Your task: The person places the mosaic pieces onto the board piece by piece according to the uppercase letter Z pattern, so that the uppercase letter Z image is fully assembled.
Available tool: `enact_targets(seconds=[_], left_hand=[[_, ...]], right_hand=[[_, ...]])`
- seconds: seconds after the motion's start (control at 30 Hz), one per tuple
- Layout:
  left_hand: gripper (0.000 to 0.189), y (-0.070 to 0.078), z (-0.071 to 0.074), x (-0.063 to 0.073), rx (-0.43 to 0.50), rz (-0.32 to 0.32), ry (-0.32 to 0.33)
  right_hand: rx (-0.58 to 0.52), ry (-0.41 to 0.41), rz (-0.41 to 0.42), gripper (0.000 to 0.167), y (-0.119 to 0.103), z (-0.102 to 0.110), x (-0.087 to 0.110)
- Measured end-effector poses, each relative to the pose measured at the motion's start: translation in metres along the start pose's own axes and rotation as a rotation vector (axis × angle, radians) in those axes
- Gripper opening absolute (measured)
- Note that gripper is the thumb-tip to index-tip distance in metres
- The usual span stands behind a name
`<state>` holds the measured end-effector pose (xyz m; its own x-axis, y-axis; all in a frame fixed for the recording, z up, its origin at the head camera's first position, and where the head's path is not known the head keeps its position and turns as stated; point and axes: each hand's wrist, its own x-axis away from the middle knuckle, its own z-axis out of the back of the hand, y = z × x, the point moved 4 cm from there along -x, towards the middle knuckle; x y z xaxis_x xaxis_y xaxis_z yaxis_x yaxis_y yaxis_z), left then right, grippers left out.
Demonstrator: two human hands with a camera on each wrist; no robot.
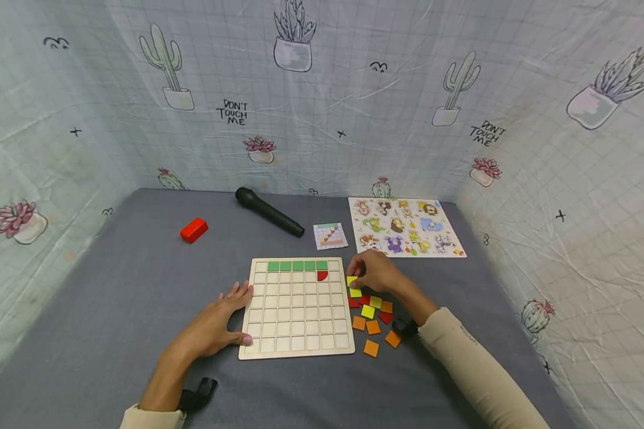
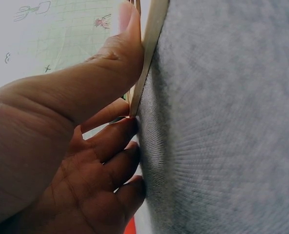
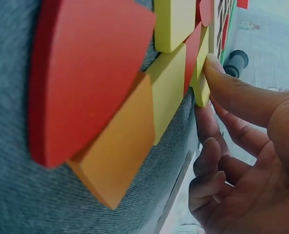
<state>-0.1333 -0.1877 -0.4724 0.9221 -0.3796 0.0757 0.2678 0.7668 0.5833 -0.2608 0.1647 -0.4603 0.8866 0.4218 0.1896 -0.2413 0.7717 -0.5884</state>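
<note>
one yellow tile (image 1: 351,279) is lying just right of the wooden board (image 1: 300,313), pinched in the nearer right grip (image 1: 378,273), while the left hand (image 1: 214,320) is touching the board's opposite edge.

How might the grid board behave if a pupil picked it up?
Probably stiff: the grid board lies flat with straight edges. Likely light for its size, as it looks thin. Tilting might shift the green tiles if they sit loose.

Five green tiles (image 1: 297,266), five orange tiles (image 1: 371,348), four yellow tiles (image 1: 367,311), four red tiles (image 1: 386,318), one board (image 1: 297,329), one microphone (image 1: 271,213)
</note>
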Motion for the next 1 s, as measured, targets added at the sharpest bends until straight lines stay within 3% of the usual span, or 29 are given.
enact_targets(seconds=[0.2,0.47,1.0], left_hand=[[0.106,-0.001,0.0,0.001,0.007,-0.02,0.014],[0.107,0.0,0.0,0.001,0.0,-0.024,0.014],[0.106,-0.001,0.0,0.001,0.008,-0.025,0.019]], right_hand=[[-0.022,0.015,0.03,0.014,-0.004,0.003,0.002],[-0.05,0.073,0.146,0.006,-0.008,0.004,-0.001],[-0.082,0.101,0.142,0.01,-0.033,-0.009,-0.012]])
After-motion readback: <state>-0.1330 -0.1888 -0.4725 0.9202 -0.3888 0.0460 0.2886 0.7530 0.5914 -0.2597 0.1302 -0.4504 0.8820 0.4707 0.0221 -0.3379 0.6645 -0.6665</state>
